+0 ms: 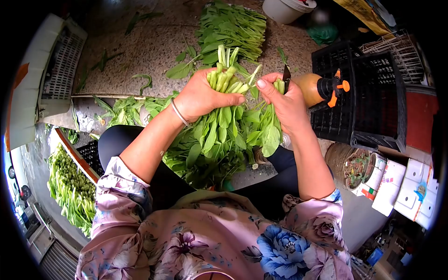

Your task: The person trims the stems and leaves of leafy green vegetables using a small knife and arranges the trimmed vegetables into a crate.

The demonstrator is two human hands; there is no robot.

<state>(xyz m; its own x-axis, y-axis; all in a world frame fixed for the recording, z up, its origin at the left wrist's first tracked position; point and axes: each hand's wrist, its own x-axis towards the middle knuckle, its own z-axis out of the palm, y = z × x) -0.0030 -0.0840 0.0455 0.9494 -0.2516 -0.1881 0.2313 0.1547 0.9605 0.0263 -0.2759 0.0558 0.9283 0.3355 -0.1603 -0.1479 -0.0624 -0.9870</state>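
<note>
Over the lap [275, 185], left fingers [228, 99] and right fingers [269, 89] clasp stems [222, 80].

Left hand [201, 96] grips greens bunch [221, 80]; right hand [288, 101] holds knife [286, 74].

One left hand [203, 95], one right hand [285, 103], and that made two! One knife [286, 75] was counted, one bracelet [178, 113], one bunch of stems [222, 80]; then came one far pile of greens [233, 29], one side pile of greens [70, 191], two neat ones; and there were one white bucket [283, 11] and one sprayer [309, 89]!
</note>
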